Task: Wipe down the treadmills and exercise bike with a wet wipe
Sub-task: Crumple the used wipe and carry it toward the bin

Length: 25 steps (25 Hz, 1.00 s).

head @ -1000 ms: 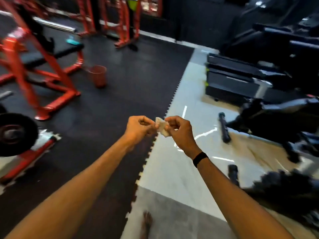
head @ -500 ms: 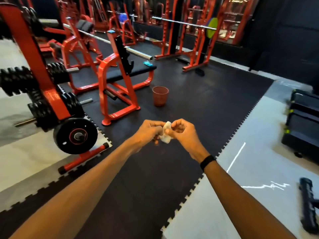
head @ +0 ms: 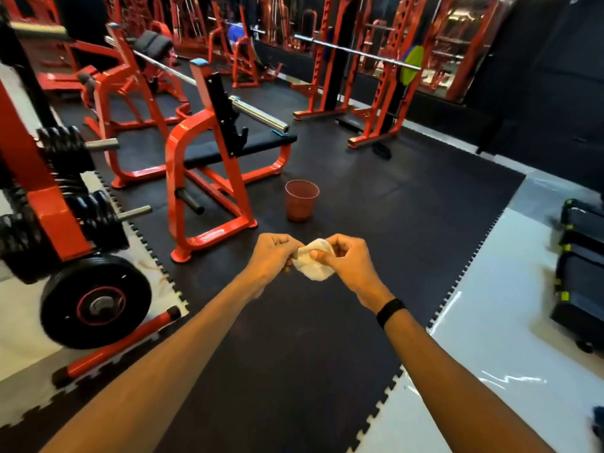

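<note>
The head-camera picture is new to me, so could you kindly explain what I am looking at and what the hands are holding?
There is no machine here: a person wears one wide-angle camera on the head, looking forward and down, so the two bare forearms reaching in from the bottom are their own. The left hand and right hand meet in the middle and both pinch a crumpled white wipe between them. The right wrist carries a black band.

The place is a gym. On the black floor mat just beyond the hands stands a reddish bin, upright. Left of it is an orange bench, and further left a rack with black weight plates. At the right edge, on the pale floor, dark treadmills are partly in view.
</note>
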Motion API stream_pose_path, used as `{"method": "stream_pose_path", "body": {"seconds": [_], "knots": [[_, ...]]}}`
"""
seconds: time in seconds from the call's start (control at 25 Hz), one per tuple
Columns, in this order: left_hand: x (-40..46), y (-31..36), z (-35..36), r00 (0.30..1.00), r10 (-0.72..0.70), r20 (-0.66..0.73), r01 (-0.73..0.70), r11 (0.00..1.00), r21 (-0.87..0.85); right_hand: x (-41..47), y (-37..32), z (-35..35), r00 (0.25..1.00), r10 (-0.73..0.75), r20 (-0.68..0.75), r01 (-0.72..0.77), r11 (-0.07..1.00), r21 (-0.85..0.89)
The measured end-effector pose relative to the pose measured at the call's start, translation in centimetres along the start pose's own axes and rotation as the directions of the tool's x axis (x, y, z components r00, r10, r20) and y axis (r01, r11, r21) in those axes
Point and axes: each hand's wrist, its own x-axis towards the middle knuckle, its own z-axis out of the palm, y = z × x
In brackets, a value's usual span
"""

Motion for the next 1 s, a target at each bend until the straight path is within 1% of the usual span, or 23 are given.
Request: {"method": "stream_pose_path", "body": {"seconds": [0.08,0.12,0.16,0.24,0.32,0.4,0.48,0.6,0.68,0.8,0.84,0.92,1.0], "knots": [[4.9,1.4,0.7,1.000,0.009,-0.013,-0.009,0.999,-0.045,4.2,-0.1,-1.5,1.000,0.006,-0.012,-0.006,1.000,0.009],[7.7,2.1,1.2,1.000,0.019,0.010,-0.018,0.997,-0.070,6.5,-0.1,-2.0,0.999,0.004,-0.043,-0.004,1.000,0.004],[10.4,2.4,1.8,0.999,0.011,0.049,-0.006,0.996,-0.087,8.7,0.4,-2.6,0.996,0.017,-0.090,-0.017,1.000,0.003],[15.0,2.5,3.5,0.985,-0.024,0.171,0.042,0.994,-0.106,12.5,1.7,-3.9,0.982,0.053,-0.183,-0.055,0.998,-0.004],[19.1,2.1,5.9,0.958,-0.055,0.281,0.094,0.987,-0.127,15.9,3.6,-5.4,0.972,0.061,-0.228,-0.064,0.998,-0.008],[23.0,1.4,8.3,0.935,-0.067,0.349,0.152,0.963,-0.221,19.4,5.8,-7.3,0.969,0.094,-0.230,-0.097,0.995,0.001],[27.5,0.9,10.4,0.911,-0.032,0.411,0.180,0.928,-0.327,23.1,7.9,-9.8,0.967,0.124,-0.224,-0.126,0.992,0.008],[35.6,2.2,14.0,0.892,0.020,0.451,0.163,0.918,-0.363,30.1,10.0,-14.7,0.967,0.132,-0.219,-0.125,0.991,0.046],[40.6,4.0,17.6,0.880,0.022,0.474,0.152,0.933,-0.327,34.8,10.6,-18.5,0.964,0.171,-0.206,-0.155,0.984,0.091],[47.0,6.4,22.6,0.891,0.060,0.450,0.068,0.962,-0.264,41.2,11.2,-23.7,0.969,0.157,-0.192,-0.153,0.988,0.036],[49.2,6.8,23.7,0.909,0.049,0.413,0.065,0.964,-0.257,43.4,11.7,-25.2,0.970,0.155,-0.186,-0.149,0.988,0.042],[52.6,7.3,24.7,0.943,0.001,0.332,0.101,0.952,-0.290,47.4,13.1,-27.5,0.974,0.164,-0.157,-0.150,0.984,0.100],[57.1,6.6,25.0,0.959,-0.050,0.277,0.141,0.938,-0.317,51.6,14.9,-28.7,0.985,0.127,-0.120,-0.115,0.988,0.106]]}}
